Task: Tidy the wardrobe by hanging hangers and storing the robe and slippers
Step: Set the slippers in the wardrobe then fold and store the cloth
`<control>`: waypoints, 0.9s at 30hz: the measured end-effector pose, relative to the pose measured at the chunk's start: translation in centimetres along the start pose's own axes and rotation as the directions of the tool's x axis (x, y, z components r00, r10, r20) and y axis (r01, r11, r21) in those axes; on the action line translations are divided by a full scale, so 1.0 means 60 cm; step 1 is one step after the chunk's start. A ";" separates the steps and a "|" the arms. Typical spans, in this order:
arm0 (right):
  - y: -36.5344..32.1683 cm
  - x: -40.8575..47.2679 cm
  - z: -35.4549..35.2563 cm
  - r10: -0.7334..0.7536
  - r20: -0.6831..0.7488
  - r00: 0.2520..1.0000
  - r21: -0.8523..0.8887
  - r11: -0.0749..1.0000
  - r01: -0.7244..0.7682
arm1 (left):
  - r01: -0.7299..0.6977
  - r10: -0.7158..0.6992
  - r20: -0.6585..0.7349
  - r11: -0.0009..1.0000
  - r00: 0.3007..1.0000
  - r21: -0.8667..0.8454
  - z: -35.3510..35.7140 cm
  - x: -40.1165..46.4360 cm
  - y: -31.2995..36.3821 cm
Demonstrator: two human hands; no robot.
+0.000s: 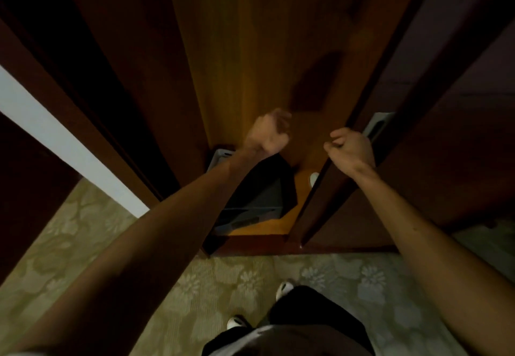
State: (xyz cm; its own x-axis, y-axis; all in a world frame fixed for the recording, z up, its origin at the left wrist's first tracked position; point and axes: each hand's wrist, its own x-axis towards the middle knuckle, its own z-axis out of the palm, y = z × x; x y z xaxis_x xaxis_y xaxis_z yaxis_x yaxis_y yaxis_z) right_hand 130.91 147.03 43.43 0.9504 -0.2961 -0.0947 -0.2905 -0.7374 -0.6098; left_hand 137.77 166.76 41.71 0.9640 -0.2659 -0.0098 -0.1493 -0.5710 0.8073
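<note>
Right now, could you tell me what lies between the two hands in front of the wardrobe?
In the head view, only the wardrobe's bare wooden back panel shows between the left hand and the right hand; nothing is held across the gap.

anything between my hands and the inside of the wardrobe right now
Partly. The sliding door covers the right side, with the right hand gripping its edge. On the left the opening is clear: the left hand is raised before it, above a dark bin.

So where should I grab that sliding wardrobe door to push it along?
Take its near vertical edge, coming from the open left side, where the right hand is already curled. The edge stands exposed beside the gap; the pale recessed handle further right looks partly hidden.
</note>
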 end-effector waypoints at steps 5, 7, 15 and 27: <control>0.025 -0.004 -0.084 0.110 -0.001 0.994 -0.195 0.975 -0.108 | -0.115 0.083 0.160 0.972 0.984 0.205 0.045 0.031 0.124; 0.032 0.006 -0.101 0.149 0.029 0.988 -0.249 0.959 -0.137 | -0.148 0.095 0.187 0.943 0.978 0.297 0.063 0.045 0.160; 0.046 0.030 -0.105 0.097 0.111 0.989 -0.246 0.967 -0.067 | -0.121 0.063 0.150 0.899 0.987 0.421 0.118 0.072 0.228; 0.059 0.052 -0.076 -0.007 0.028 1.000 -0.356 0.934 0.017 | -0.090 0.081 0.038 0.877 0.996 0.472 0.115 0.062 0.222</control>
State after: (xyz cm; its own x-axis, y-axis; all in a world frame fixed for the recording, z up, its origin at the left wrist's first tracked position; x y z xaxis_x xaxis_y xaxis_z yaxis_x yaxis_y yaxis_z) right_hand 132.34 140.74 44.58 0.9552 -0.2738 -0.1119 -0.2950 -0.9099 -0.2915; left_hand 137.82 152.79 48.35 0.9395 -0.3408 0.0335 -0.3213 -0.8434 0.4305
